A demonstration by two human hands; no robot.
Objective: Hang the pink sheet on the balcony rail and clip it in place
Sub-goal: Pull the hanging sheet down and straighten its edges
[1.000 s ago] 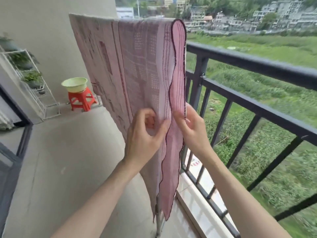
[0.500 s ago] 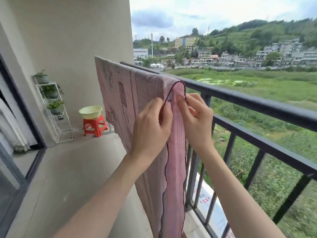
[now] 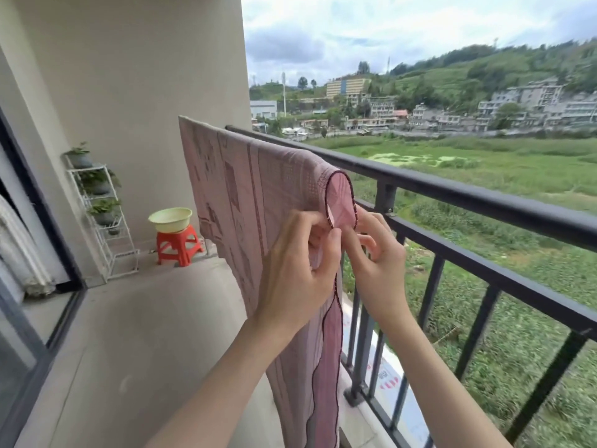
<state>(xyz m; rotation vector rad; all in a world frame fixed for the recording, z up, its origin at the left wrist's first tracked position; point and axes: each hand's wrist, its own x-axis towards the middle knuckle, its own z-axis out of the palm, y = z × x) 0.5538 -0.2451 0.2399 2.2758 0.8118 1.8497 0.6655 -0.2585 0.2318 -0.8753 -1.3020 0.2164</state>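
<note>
Both hands, left hand (image 3: pixel 295 270) and right hand (image 3: pixel 376 253), now pinch the patterned pink sheet (image 3: pixel 255 202) lower, just under the black metal balcony rail (image 3: pixel 468 195).

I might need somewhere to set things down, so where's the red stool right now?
The red stool stands on the balcony floor at the far left end, against the wall, between the plant shelf and the hanging sheet, with a basin on top.

Woven pink sheet (image 3: pixel 258 202) of matt cloth with dark stitched hem, balcony rail (image 3: pixel 468 202) of dark satin-painted metal, glossy orange plastic stool (image 3: pixel 178 244), smooth pale plastic basin (image 3: pixel 170 218), matt concrete floor (image 3: pixel 139 334).
</note>
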